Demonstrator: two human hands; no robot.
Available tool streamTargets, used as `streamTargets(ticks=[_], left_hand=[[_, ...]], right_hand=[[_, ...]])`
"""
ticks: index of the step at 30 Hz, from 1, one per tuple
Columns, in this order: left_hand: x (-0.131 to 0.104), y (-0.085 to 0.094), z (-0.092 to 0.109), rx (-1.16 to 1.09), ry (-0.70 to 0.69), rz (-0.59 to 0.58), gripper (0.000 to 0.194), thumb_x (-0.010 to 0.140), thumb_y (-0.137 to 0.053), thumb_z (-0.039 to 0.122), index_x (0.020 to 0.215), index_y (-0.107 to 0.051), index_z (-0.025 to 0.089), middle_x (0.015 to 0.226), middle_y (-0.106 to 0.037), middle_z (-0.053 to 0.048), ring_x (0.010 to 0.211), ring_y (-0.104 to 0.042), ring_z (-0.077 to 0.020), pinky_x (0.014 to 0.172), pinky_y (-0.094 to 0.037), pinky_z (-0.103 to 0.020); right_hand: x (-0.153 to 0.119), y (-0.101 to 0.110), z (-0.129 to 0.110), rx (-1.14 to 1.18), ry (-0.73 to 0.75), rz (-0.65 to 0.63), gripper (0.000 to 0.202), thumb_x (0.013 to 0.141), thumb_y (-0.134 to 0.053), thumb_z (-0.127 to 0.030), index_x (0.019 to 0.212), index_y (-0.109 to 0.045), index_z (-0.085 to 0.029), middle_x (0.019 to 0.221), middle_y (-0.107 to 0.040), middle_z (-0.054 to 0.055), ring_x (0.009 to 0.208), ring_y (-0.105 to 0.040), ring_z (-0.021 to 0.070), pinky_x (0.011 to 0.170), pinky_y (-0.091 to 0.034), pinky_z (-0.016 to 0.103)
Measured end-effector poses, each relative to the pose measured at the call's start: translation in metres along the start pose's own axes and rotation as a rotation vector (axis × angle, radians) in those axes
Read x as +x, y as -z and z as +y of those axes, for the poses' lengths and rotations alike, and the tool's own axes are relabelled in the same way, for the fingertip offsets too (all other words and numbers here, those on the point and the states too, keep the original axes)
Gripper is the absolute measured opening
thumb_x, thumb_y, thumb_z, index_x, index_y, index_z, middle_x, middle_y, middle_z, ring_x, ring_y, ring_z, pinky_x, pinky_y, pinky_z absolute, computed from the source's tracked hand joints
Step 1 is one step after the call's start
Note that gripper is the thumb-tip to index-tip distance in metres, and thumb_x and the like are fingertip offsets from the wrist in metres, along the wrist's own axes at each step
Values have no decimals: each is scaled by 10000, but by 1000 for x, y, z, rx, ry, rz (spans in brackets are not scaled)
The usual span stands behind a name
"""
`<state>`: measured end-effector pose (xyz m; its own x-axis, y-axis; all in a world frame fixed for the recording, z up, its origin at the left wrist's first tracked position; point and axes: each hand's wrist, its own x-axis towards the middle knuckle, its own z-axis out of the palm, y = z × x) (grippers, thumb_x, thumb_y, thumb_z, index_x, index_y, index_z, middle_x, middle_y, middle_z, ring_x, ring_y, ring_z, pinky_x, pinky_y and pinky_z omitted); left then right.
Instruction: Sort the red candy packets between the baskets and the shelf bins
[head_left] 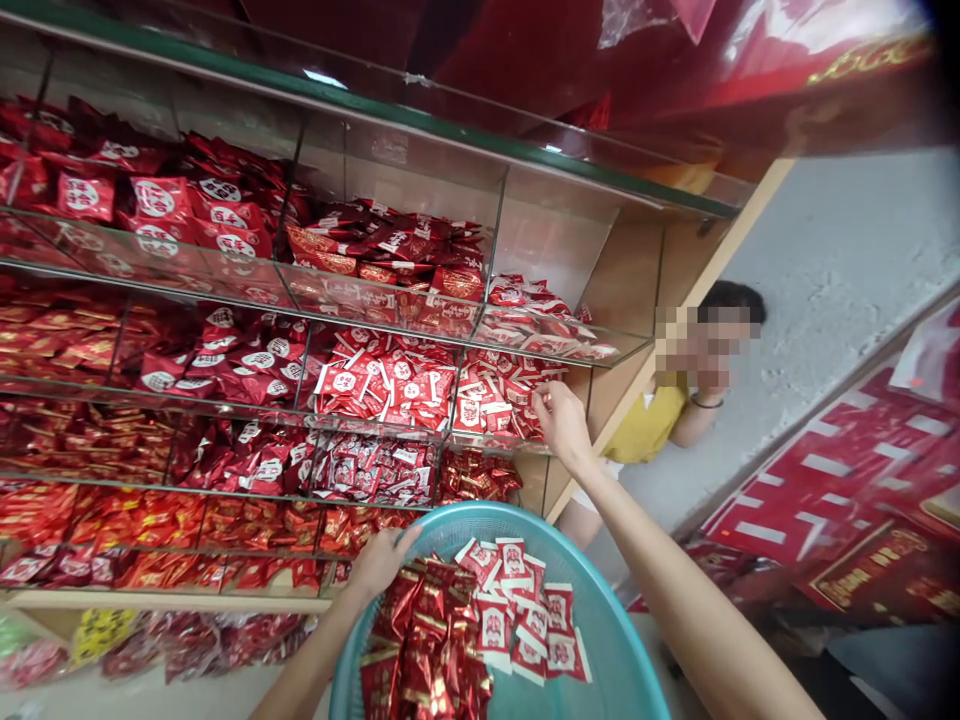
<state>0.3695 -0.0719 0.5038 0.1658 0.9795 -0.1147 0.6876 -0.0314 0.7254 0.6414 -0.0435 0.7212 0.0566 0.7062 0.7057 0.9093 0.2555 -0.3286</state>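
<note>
My left hand (381,560) grips the rim of a teal plastic basket (604,610), thumb over the edge. Inside the basket, shiny dark red and gold packets (424,640) lie on the left. Small red and white wrapped packets (517,610) lie to their right. My right hand (562,425) reaches to the right end of a glass-divided shelf, at a compartment of small red and white packets (491,395). Its fingers are curled together at the packets' edge; what they hold, if anything, is too small to make out.
Glass shelves (375,320) in several tiers hold red wrapped packets, with upright glass dividers and front lips. A wooden side panel (675,320) ends the shelving. Beyond it stands a person in a yellow top (646,425). Red goods (825,460) hang at right. Bagged goods (195,640) lie below.
</note>
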Motion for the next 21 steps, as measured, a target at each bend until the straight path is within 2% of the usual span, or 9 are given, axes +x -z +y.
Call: streamTargets(ticks=[3,5,7,9,11,13,17,19,21], left_hand=[[1,0,-1,6,1,-5,577,755,-279,654,652,-585,176,602,-604,-24,590,-542,-167,589,-362,-231],[1,0,-1,9,-11,-13,577,757,-280,651,655,-593,178,616,-614,-27,607,-550,-168,598,-368,-230],[1,1,-1,10,-21,-15,574,761,-282,646,668,-604,180,633,-625,-31,628,-559,-169,616,-376,-229],[1,1,-1,10,-21,-17,570,764,-286,639,690,-615,178,647,-635,-35,645,-568,-171,633,-382,-230],[1,2,-1,12,-20,-22,572,767,-287,635,704,-622,176,654,-642,-39,651,-573,-174,640,-386,-233],[1,2,-1,13,-23,-29,574,768,-285,634,714,-626,176,663,-648,-41,655,-576,-176,642,-388,-236],[0,2,2,11,-20,-29,568,773,-285,627,718,-626,176,680,-655,-44,664,-577,-175,647,-390,-237],[-1,3,3,21,-15,-29,575,774,-275,629,692,-616,174,661,-644,-43,646,-571,-171,628,-387,-235],[-1,3,4,38,-7,-25,584,775,-262,634,664,-604,173,632,-627,-39,624,-564,-168,607,-381,-233]], right_hand=[[-11,15,-4,208,-62,75,191,835,-420,-328,855,-532,-175,794,-593,51,673,-549,149,626,-421,272],[-27,29,-12,361,-128,36,213,825,-454,-371,886,-526,-180,776,-599,39,646,-565,140,595,-441,266],[-48,39,-21,552,-208,-105,234,800,-501,-402,874,-522,-182,722,-602,21,605,-581,133,561,-461,259],[-71,43,-28,752,-312,-349,259,775,-535,-428,839,-513,-178,649,-599,5,563,-596,133,534,-478,260],[-93,39,-32,912,-426,-589,286,754,-556,-451,812,-500,-176,616,-597,-2,562,-617,144,538,-497,273],[-112,30,-31,1006,-533,-720,301,740,-571,-460,800,-489,-177,630,-598,-4,600,-638,158,569,-512,291],[-137,7,-21,1057,-652,-754,294,748,-568,-453,808,-471,-182,655,-591,-9,651,-645,165,620,-514,310],[-145,-4,-15,1020,-612,-738,271,773,-536,-446,807,-466,-186,693,-598,3,685,-636,162,652,-507,316],[-153,-15,-9,892,-499,-689,239,807,-485,-431,788,-469,-193,747,-601,18,724,-613,156,685,-494,319]])
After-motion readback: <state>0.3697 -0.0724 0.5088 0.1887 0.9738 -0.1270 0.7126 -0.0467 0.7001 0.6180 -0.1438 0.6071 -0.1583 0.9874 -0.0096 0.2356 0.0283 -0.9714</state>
